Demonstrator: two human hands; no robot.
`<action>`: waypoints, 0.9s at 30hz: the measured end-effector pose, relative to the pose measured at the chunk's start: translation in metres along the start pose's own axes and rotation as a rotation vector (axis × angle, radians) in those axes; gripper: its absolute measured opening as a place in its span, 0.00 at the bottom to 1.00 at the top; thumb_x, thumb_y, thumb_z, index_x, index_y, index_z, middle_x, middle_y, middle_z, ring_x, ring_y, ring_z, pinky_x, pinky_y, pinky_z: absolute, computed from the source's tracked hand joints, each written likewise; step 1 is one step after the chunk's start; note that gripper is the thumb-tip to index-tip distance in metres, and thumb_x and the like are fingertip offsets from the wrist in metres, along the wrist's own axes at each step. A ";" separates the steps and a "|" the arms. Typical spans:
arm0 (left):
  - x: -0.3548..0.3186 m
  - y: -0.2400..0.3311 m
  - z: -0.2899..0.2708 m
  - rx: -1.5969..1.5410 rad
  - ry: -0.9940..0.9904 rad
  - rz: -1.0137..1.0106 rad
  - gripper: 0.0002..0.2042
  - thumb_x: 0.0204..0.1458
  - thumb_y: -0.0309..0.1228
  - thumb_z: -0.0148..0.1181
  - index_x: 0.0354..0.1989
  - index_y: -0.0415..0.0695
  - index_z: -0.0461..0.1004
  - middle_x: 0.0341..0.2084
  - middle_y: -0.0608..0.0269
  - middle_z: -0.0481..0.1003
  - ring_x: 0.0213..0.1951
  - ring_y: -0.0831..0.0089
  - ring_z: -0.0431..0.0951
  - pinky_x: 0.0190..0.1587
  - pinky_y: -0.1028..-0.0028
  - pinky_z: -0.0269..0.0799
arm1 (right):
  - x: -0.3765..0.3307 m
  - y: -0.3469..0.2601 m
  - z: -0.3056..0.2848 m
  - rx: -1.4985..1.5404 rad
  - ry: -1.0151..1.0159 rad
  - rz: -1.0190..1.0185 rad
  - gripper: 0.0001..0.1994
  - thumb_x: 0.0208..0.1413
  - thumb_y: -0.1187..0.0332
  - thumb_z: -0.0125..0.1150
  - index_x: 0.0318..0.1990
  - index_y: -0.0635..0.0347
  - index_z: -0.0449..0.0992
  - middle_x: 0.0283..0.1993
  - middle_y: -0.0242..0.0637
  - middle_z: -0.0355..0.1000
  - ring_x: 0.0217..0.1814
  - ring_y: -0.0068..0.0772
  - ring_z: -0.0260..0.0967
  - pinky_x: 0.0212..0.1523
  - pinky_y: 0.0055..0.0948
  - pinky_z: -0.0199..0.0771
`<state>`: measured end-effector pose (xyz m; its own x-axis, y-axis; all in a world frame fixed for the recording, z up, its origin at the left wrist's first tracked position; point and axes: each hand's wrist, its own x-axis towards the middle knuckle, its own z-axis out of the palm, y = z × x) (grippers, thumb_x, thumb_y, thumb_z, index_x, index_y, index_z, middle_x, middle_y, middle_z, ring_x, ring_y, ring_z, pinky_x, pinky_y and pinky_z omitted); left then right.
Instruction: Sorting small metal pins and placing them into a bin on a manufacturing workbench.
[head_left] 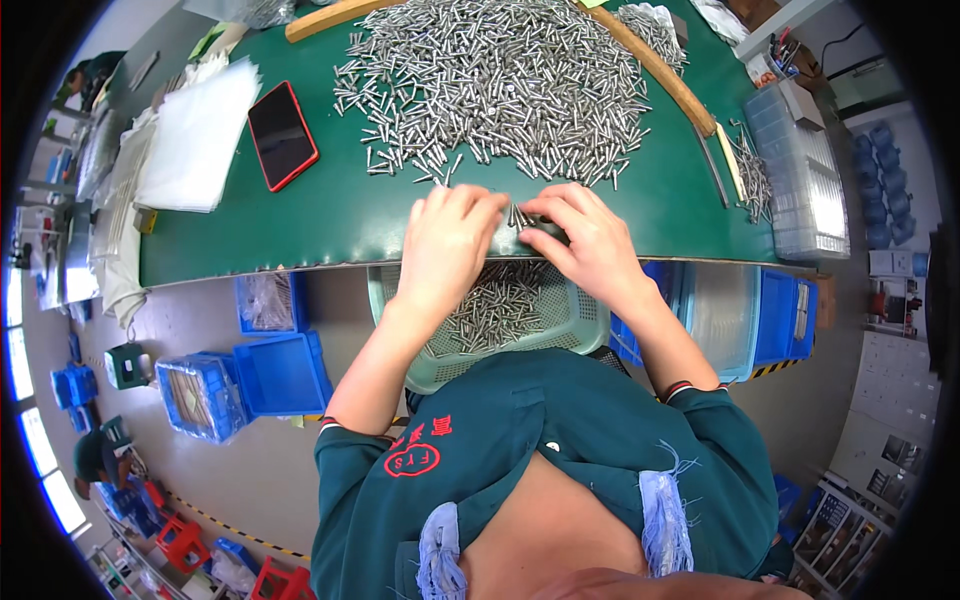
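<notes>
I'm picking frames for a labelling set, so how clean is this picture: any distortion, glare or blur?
Head view: strong fisheye bend, the green table edge curving and the corners black; even, soft light with faint shadows under the left hand and right hand; slight sheen on the pile of metal pins and the phone; centre sharp, rim softer.

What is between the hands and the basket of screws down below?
Nothing visible. Both hands, left hand and right hand, sit at the table edge, pinching small metal screws directly above the pale green basket.
</notes>
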<state>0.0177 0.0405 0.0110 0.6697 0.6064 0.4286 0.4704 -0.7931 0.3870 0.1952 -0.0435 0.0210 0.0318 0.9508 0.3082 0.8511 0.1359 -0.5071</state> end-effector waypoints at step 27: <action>-0.150 -0.096 -0.156 0.560 -0.283 -0.856 0.09 0.56 0.32 0.57 0.39 0.42 0.79 0.33 0.52 0.77 0.38 0.52 0.77 0.43 0.60 0.72 | 0.014 0.006 0.013 0.054 0.081 -0.101 0.08 0.50 0.69 0.66 0.39 0.53 0.80 0.41 0.28 0.73 0.41 0.32 0.71 0.39 0.29 0.73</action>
<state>-0.2175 0.0349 0.0374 0.0658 0.9969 -0.0428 0.9978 -0.0655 0.0079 0.1935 -0.0254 0.0117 -0.0086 0.9065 0.4222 0.8230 0.2462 -0.5119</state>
